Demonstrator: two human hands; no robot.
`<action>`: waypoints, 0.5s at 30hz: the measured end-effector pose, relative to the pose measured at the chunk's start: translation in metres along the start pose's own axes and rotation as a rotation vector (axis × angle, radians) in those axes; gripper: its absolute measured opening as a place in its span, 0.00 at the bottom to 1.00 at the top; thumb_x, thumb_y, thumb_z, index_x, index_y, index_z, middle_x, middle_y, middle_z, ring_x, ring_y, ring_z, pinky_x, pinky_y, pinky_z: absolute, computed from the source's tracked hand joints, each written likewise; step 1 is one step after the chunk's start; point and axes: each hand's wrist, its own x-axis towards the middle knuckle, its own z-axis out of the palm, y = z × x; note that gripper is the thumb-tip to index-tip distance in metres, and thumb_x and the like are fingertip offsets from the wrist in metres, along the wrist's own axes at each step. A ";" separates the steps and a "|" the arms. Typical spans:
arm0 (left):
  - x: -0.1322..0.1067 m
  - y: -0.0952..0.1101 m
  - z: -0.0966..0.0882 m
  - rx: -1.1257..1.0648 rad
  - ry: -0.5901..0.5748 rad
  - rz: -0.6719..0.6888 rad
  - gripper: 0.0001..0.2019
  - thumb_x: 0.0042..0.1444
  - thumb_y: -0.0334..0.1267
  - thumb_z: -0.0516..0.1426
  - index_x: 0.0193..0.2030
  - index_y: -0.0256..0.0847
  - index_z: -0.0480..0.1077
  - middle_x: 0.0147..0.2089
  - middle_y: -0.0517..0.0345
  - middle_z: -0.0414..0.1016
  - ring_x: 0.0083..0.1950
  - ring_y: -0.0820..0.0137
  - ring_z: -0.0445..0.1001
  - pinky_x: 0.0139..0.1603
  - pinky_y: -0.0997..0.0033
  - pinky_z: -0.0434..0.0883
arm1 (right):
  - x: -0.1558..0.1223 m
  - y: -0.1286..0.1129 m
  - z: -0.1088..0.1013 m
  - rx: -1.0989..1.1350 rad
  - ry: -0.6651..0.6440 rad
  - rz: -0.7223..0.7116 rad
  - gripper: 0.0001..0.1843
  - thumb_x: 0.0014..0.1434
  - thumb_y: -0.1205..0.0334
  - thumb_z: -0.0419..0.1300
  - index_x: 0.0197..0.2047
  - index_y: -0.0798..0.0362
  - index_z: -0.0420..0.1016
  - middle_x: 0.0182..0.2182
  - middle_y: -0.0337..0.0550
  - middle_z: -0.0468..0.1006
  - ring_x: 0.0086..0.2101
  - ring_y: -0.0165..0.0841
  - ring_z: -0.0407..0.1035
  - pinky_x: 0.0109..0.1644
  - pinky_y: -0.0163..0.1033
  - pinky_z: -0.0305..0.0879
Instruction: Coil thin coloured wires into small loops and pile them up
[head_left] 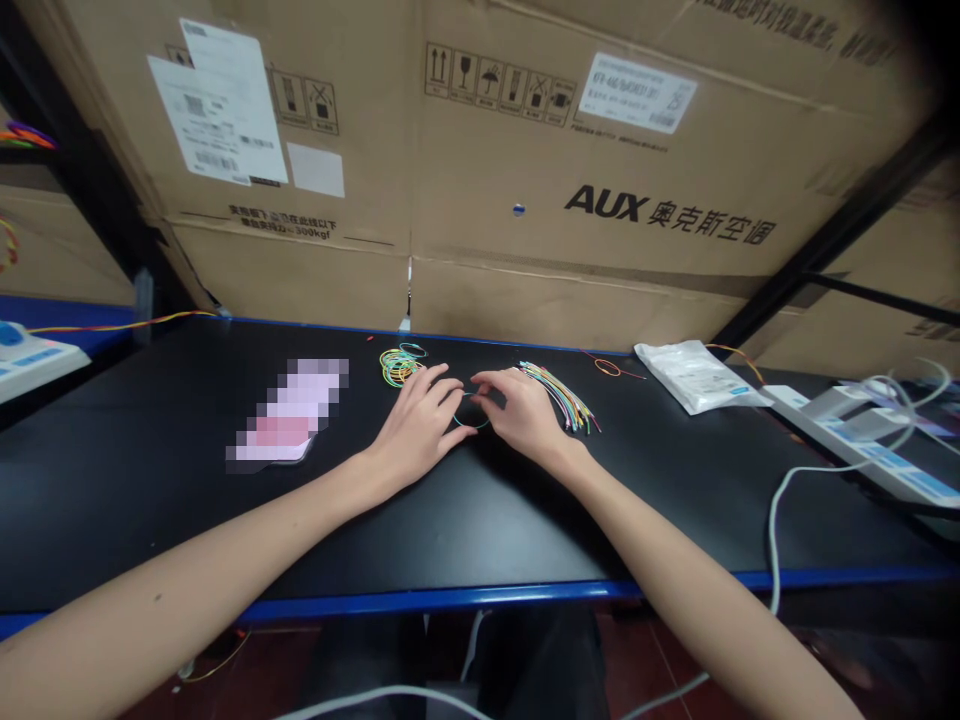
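The left hand (416,428) and right hand (521,415) sit close together on the black surface (450,530), fingers narrowed and apparently pinching a thin teal wire loop (471,424) between them, with coiled wires (400,366) just beyond the left hand and straight multicoloured wires (556,396) just beside the right.

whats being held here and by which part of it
A thin teal wire loop, pinched near its top by the fingertips of the right hand; whether the left hand also grips it is too small to tell.
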 end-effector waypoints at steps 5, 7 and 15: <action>-0.001 0.000 0.001 0.014 -0.011 0.004 0.16 0.56 0.44 0.61 0.47 0.35 0.71 0.51 0.45 0.73 0.62 0.50 0.63 0.62 0.43 0.63 | 0.001 0.001 -0.001 0.064 -0.049 0.014 0.09 0.58 0.67 0.61 0.42 0.50 0.76 0.35 0.43 0.81 0.37 0.35 0.74 0.44 0.41 0.68; -0.001 0.000 0.002 0.010 -0.012 0.005 0.16 0.56 0.44 0.61 0.47 0.36 0.72 0.51 0.45 0.73 0.62 0.50 0.63 0.62 0.43 0.62 | 0.002 0.002 -0.002 0.063 -0.060 0.010 0.08 0.58 0.66 0.60 0.42 0.50 0.77 0.34 0.43 0.81 0.36 0.35 0.74 0.43 0.40 0.68; -0.003 -0.001 0.004 0.034 -0.032 0.013 0.17 0.55 0.44 0.62 0.46 0.34 0.72 0.52 0.44 0.73 0.62 0.49 0.63 0.63 0.44 0.62 | 0.001 0.004 -0.002 0.016 -0.124 -0.018 0.09 0.60 0.67 0.58 0.43 0.53 0.77 0.35 0.44 0.81 0.36 0.35 0.74 0.43 0.39 0.68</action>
